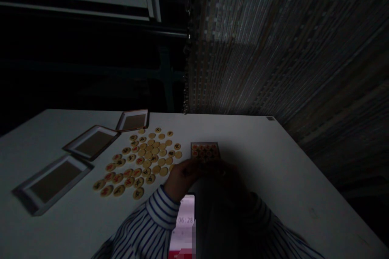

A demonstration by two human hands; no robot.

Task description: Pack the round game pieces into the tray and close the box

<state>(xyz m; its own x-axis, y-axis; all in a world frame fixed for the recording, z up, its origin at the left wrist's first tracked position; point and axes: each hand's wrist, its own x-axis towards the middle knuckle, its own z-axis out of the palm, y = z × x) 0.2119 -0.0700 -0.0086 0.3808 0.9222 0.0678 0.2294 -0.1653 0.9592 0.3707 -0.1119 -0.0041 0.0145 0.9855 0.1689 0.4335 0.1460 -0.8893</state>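
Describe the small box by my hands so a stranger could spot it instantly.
On the white table, look right of the loose xiangqi pieces. Just beyond the left hand and right hand sits a small rectangular box. Unlike the three trays at left, it holds neat rows of reddish pieces.

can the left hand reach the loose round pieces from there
Likely yes: the left hand is close beside the loose round pieces, with nothing visible between, though it's by the near side of the box.
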